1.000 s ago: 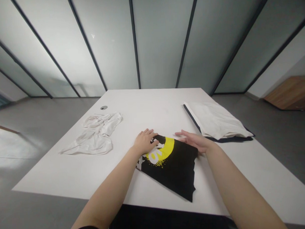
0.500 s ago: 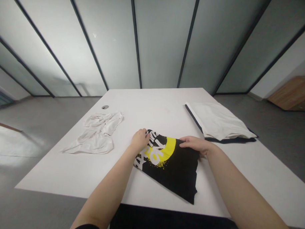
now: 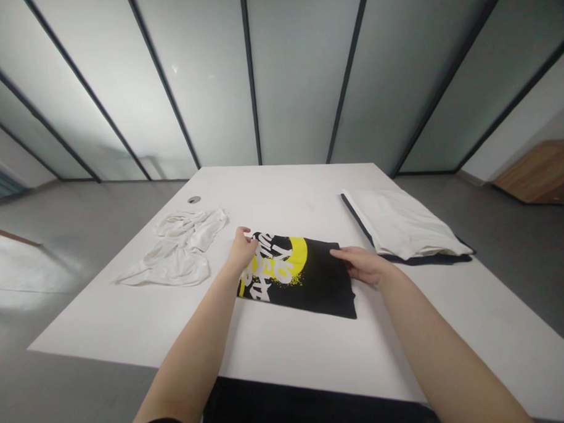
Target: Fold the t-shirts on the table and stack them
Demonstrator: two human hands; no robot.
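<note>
A folded black T-shirt (image 3: 319, 281) with white lettering and a yellow ring print lies on the white table in front of me. My left hand (image 3: 241, 249) is at its far left corner, thumb on the cloth and forefinger raised. At the right edge, my right hand (image 3: 361, 265) pinches the cloth, thumb on top and the other fingers partly hidden beneath. The shirt's near edge runs almost straight across, tilting slightly down to the right.
On the left of the table (image 3: 281, 187) lies a crumpled white garment (image 3: 181, 249). A folded stack of white cloth (image 3: 407, 222) over dark cloth is at the right. Behind the garment sits a round grommet (image 3: 194, 200). Frosted glass panels (image 3: 300, 75) stand beyond the table.
The black T-shirt has moved away from me and slightly left, and turned so its near edge lies more level. My left hand has shifted left with it; its forefinger has lifted.
</note>
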